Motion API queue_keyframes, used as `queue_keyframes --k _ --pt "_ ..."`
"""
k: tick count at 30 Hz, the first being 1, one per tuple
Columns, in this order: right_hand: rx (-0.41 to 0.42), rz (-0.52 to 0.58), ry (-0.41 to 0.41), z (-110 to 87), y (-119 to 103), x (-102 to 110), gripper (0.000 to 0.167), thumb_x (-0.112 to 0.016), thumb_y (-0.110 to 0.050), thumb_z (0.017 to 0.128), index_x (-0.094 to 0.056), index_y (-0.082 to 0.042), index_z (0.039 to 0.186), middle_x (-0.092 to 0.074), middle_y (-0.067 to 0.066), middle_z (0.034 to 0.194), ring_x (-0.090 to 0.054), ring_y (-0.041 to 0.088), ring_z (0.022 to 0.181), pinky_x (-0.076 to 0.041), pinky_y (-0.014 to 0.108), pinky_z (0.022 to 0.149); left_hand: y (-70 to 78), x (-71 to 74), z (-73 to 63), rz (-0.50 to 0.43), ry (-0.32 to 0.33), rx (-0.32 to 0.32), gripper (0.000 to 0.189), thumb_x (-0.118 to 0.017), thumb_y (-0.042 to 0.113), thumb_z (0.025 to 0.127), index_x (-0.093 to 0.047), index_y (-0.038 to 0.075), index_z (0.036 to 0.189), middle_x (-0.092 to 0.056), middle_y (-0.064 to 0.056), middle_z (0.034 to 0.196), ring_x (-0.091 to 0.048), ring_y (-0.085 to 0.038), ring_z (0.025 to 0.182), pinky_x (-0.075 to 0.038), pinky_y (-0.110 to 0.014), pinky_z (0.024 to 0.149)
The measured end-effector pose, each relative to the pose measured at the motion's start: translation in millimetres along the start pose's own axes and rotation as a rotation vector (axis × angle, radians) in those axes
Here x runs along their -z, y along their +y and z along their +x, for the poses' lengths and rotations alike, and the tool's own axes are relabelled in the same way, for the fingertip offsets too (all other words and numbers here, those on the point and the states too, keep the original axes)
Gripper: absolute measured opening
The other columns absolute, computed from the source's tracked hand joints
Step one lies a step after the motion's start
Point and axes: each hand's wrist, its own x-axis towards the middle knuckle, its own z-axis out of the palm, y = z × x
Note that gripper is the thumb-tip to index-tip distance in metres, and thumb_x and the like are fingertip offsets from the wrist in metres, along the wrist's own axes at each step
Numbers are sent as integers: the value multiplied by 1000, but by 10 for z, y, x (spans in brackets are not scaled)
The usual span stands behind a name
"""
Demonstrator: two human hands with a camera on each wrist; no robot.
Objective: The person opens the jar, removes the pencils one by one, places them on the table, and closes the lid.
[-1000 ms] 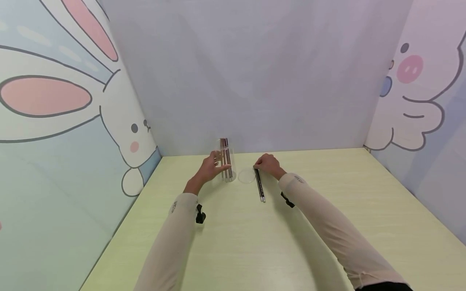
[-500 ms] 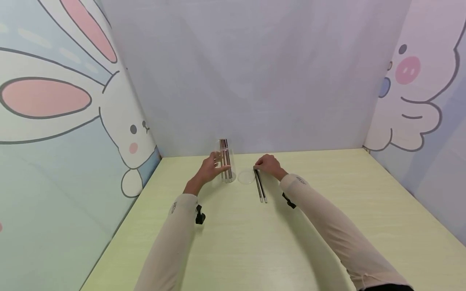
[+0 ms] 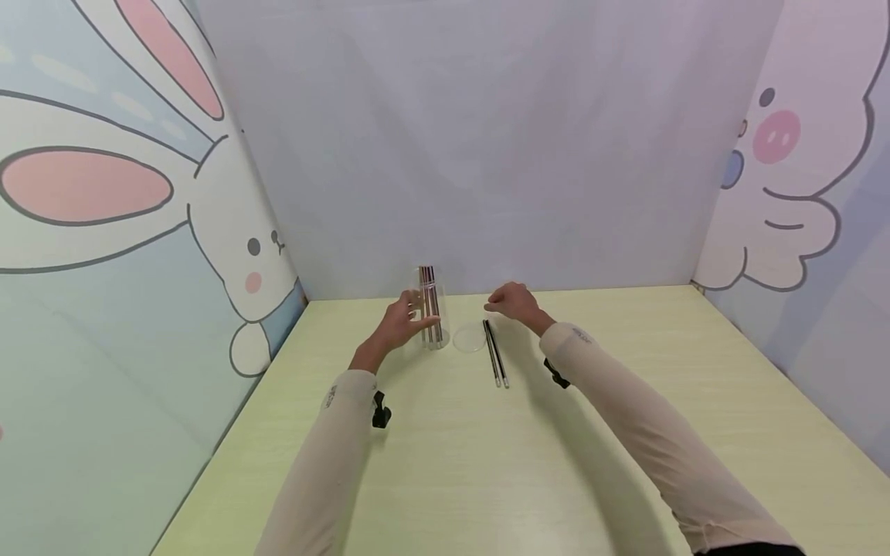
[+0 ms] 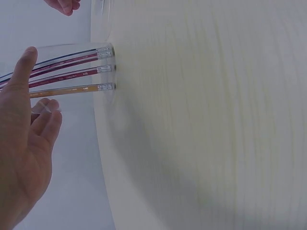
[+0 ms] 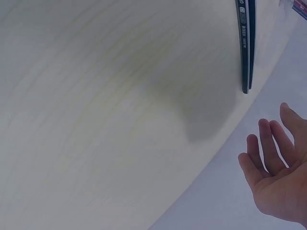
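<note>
As two pale sleeves (image 3: 316, 471) are stretched forward over a light wooden table (image 3: 445, 486), two dark pencils (image 3: 497, 357) are seen lying there, nearly parallel, silver ends toward the viewer. Being light, stiff and probably inclined to roll, they would best be pinched at mid-shaft. Just to their left, a clear disc (image 3: 470, 337), perhaps a lid, is laid flat. Beside it, an upright clear cylinder (image 3: 444, 309) is held by the left hand (image 3: 400, 320), thumb on one side and fingers curled on the other; coloured pencils (image 4: 67, 77) are contained in it. Its wall looks thin and smooth, so a gentle hold around the middle is suggested. Nothing is gripped by the right hand (image 3: 513, 300), loosely bent just beyond the dark pencils, not touching them. Behind everything, a plain grey wall (image 3: 480, 154) is seen.
</note>
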Motion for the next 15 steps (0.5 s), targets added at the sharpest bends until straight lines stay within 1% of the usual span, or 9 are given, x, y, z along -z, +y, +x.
queue_keyframes --k 7,8,10,14,15 --pt "21 64 3 81 -156 204 31 -72 -23 100 -76 0 120 -75 16 120 -72 32 107 -62 45 88 -1 15 2 8 1 -22 74 -77 31 97 -34 0 148 -47 -25 151 -47 -40 142 -42 -45 120" --pt "40 67 17 89 -191 237 29 -73 -23 99 -77 0 118 -76 16 117 -73 31 103 -63 42 83 1 17 2 9 0 -24 74 -77 31 97 -34 -1 149 -47 -25 151 -47 -40 142 -41 -44 120" --pt "49 74 18 120 -253 297 30 -73 -24 100 -78 -1 118 -76 15 117 -73 30 103 -63 42 82 1 21 2 10 -2 -28 75 -77 31 97 -34 -1 149 -47 -25 151 -47 -39 142 -41 -44 120" --pt "61 73 26 166 -407 397 30 -73 -24 100 -77 -1 118 -75 16 118 -71 31 105 -62 43 87 -5 22 0 7 -4 -33 75 -77 32 97 -34 -1 149 -46 -26 152 -47 -40 143 -41 -45 120" --pt "48 77 16 179 -445 417 31 -72 -23 100 -76 0 121 -74 16 121 -70 32 109 -61 46 92 -7 23 -1 4 -2 -34 75 -78 31 97 -34 -1 149 -46 -26 152 -47 -41 142 -41 -46 120"
